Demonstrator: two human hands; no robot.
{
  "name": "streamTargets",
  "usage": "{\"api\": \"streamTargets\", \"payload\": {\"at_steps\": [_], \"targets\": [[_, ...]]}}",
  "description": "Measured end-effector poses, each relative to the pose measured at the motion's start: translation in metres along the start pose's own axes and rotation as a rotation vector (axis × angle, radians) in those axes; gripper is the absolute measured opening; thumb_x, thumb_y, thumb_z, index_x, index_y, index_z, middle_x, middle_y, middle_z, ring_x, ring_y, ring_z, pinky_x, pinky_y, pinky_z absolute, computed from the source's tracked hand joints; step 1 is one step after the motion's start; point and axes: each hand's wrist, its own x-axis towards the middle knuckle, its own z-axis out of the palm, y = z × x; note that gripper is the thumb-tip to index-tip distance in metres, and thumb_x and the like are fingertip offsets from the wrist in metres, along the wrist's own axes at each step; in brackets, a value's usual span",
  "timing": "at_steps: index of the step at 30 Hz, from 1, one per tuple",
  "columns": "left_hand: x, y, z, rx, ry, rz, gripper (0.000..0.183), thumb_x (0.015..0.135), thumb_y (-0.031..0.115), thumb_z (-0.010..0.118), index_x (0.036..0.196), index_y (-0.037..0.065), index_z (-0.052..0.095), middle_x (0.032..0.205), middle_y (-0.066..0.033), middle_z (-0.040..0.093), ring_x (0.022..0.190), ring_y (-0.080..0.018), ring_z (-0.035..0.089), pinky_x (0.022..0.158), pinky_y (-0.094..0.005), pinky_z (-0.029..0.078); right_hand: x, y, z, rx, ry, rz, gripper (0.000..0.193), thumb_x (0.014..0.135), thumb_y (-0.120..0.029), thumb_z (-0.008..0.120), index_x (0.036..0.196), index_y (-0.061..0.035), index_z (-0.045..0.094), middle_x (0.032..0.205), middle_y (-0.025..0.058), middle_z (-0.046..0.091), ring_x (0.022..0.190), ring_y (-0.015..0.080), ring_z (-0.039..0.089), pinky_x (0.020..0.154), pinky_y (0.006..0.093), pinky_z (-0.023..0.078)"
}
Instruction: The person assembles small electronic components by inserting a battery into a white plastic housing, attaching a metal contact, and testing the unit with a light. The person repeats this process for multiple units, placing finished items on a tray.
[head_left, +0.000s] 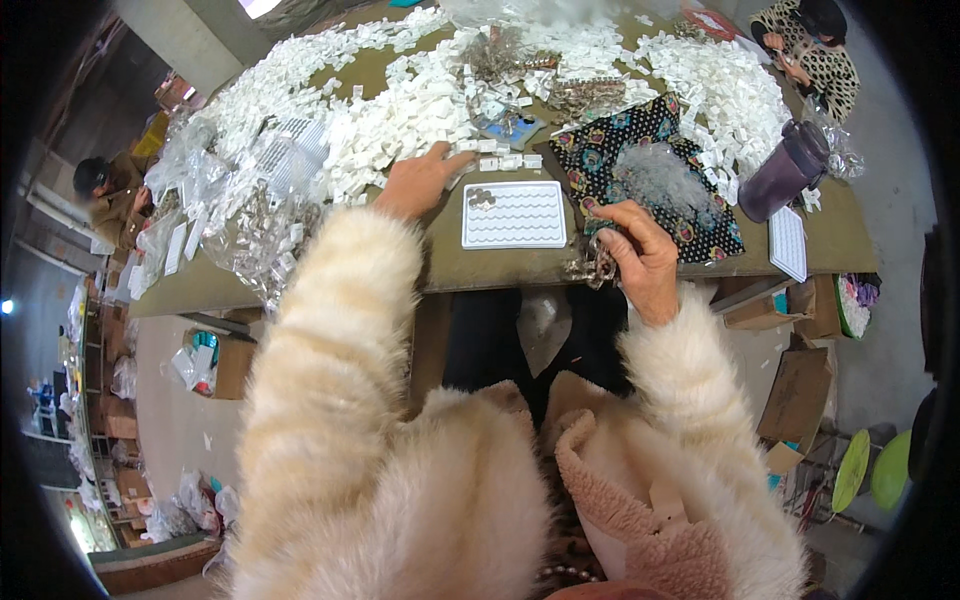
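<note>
My left hand (418,180) reaches forward to the edge of a big heap of small white pieces (400,110), its fingers spread and touching a few of them. A white rectangular tray (514,215) with rows of wavy slots lies on the table between my hands; a few small metal bits sit in its top left corner. My right hand (640,255) rests at the table's front edge, fingers curled around a bunch of small shiny metal parts (598,265). Just beyond it lies a dark patterned cloth (655,165) with a clear bag of parts on it.
A purple bottle (785,170) stands at the right, a second white tray (788,243) beside it. Clear bags (250,230) of metal parts pile up at the left. Other people sit at the far right corner (810,45) and far left (110,195). Cardboard boxes (795,395) are on the floor.
</note>
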Motion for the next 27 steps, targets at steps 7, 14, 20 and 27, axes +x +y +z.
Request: {"api": "streamTargets", "payload": {"at_steps": [7,14,20,27], "targets": [[-0.049,-0.012,-0.002,0.088,0.012,-0.055,0.047,0.080,0.002,0.064,0.125,0.015,0.060,0.104,-0.0111,0.061,0.079,-0.0341,0.069,0.064,-0.0441,0.056,-0.007,-0.007,-0.011,-0.004,-0.068,0.077,0.021,0.087,0.003,0.067,0.108,0.0038,0.069,0.094,0.0122,0.066,0.085,0.0213,0.063,0.077,0.0297,0.049],[-0.069,-0.013,-0.007,0.074,0.034,-0.092,0.047,0.076,-0.003,0.065,0.121,0.013,0.066,0.097,-0.0117,0.063,0.080,-0.0362,0.068,0.066,-0.0443,0.056,-0.004,-0.003,0.003,0.050,-0.100,0.023,0.020,0.088,0.001,0.068,0.108,0.0047,0.069,0.093,0.0095,0.065,0.084,0.0176,0.060,0.075,0.0280,0.047],[-0.062,-0.017,-0.005,-0.147,0.309,-0.191,0.045,0.083,0.000,0.067,0.126,0.011,0.065,0.100,-0.0146,0.065,0.083,-0.0357,0.068,0.070,-0.0430,0.055,-0.008,0.000,0.008,0.053,-0.111,0.066,0.020,0.086,0.002,0.070,0.107,0.0044,0.069,0.091,0.0097,0.065,0.081,0.0179,0.059,0.073,0.0283,0.047],[-0.060,-0.005,-0.041,-1.679,0.414,-0.549,0.026,0.095,0.002,0.066,0.120,0.000,0.067,0.088,-0.0074,0.067,0.061,-0.0109,0.053,0.050,-0.0266,0.041,-0.008,-0.004,0.017,0.132,-0.194,0.140,0.021,0.086,0.005,0.069,0.106,0.0025,0.069,0.095,0.0062,0.066,0.077,0.0112,0.057,0.067,0.0248,0.044]]}}
